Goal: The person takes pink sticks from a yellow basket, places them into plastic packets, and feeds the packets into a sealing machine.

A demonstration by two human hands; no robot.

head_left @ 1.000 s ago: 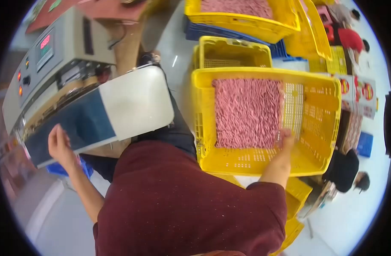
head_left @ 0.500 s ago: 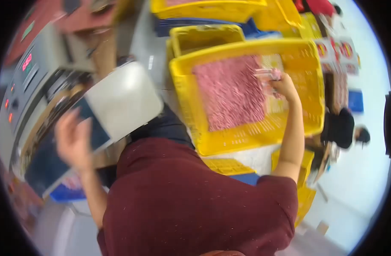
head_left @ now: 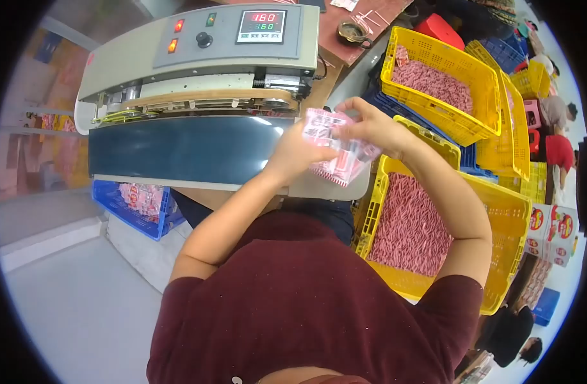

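Over the right end of the sealing machine, both my hands are at a small pink-and-white printed plastic packet. My left hand is closed on its left side, thumb across the front. My right hand pinches near its upper right edge, with fingers curled. More clear-and-pink wrapping shows below and between the hands; whether it is a second packet I cannot tell. Under them lies a pale metal plate that joins the dark blue conveyor belt.
The band sealer stands ahead, its display lit. A yellow crate of pink twisted sticks is at the right, another yellow crate behind it. A blue basket holds packets at lower left. People work at far right.
My view has swung toward the sealer. My right hand has left the crate with pink packaging and come over the plate. My left hand, empty before, now holds the packet too.
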